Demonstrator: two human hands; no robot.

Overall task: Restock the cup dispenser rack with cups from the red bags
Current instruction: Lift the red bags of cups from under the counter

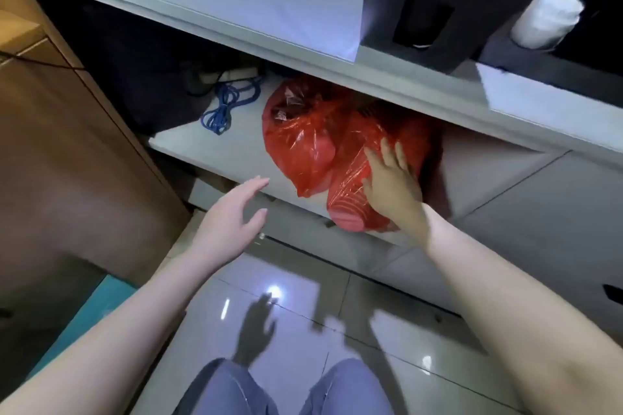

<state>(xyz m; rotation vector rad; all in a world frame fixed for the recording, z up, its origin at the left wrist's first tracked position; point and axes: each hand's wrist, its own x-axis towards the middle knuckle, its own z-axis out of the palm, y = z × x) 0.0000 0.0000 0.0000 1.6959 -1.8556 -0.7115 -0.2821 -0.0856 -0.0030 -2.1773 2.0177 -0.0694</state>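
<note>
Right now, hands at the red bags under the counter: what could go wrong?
1. The right hand lies flat on the nearer red bag, which overhangs the shelf edge; a push could tip it onto the floor and crush the cups.
2. The left hand holds nothing, so one-handed dragging may tear the thin plastic.
3. The blue cable lies close by the rear red bag and might snag.

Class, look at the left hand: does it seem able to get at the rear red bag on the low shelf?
Probably yes. The left hand hovers open just off the shelf, and nothing lies between it and the rear red bag.
</note>
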